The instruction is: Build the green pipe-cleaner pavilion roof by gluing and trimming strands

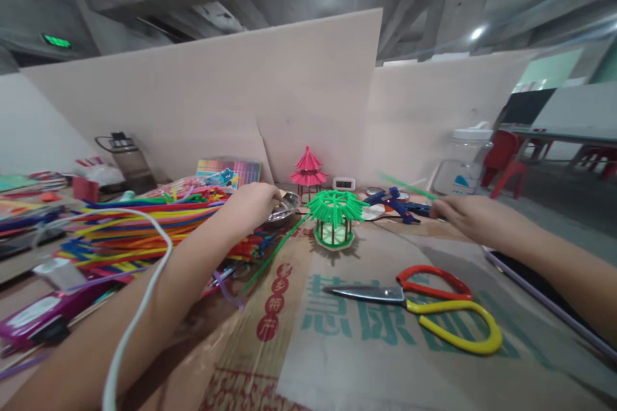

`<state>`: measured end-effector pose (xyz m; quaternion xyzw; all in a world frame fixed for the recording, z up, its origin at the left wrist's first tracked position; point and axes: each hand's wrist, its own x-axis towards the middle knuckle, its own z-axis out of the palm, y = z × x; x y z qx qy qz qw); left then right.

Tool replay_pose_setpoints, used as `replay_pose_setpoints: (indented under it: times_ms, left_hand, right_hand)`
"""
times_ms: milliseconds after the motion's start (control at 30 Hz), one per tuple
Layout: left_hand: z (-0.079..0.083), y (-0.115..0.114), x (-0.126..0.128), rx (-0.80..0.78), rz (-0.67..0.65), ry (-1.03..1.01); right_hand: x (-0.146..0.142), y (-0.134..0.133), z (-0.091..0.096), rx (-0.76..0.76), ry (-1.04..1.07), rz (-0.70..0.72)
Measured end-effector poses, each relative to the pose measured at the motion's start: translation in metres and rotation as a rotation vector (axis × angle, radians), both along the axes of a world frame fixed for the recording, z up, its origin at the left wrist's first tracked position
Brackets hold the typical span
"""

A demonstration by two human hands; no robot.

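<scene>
My left hand is at the rim of a metal bowl, its fingertips mostly hidden from this angle. At the right, the closed fingers of my right hand hold a thin green pipe cleaner, blurred by motion. A blue glue gun lies just beside those fingertips. Between the hands a small green-roofed pavilion model stands upright on cardboard, its roof made of green strips with an open centre. Another green pipe cleaner lies slanting to its left.
Scissors with red and yellow handles lie spread on the cardboard sheet. Many coloured pipe cleaners are heaped at left, with a white cable looping above. A pink pagoda model and a plastic bottle stand behind.
</scene>
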<state>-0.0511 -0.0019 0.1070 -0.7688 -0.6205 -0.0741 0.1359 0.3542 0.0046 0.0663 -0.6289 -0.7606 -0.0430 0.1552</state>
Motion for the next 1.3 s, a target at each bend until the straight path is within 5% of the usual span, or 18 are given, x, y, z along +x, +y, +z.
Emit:
replay_pose_setpoints:
  times_ms: [100,267,533,800,1000,1167,1300]
  left_hand:
    - [-0.006,0.006,-0.004,0.047,0.028,-0.019]
    - [-0.034,0.025,-0.007,0.079,-0.142,0.086]
    - [-0.055,0.052,-0.017,0.035,-0.214,0.064]
    - [-0.056,0.062,-0.020,0.089,-0.217,0.099]
    - [-0.024,0.032,-0.002,0.549,-0.252,0.011]
    - [-0.011,-0.027,0.037,0.902,-0.761,0.085]
    - [-0.032,-0.067,0.075,0.783,-1.056,0.245]
  right_hand:
    - [-0.003,-0.008,0.017,-0.004,0.230,0.030]
    - [-0.021,-0.019,0.019,0.009,0.400,0.099]
    - [-0.045,-0.041,0.008,-0.307,0.941,0.515]
    - [-0.045,-0.040,0.019,-0.405,1.280,0.475]
    - [-0.039,-0.033,0.019,-0.339,1.355,0.468]
    - [-0.064,-0.050,0.011,-0.508,1.279,0.383]
    - [-0.098,-0.071,-0.009,-0.664,1.136,0.445]
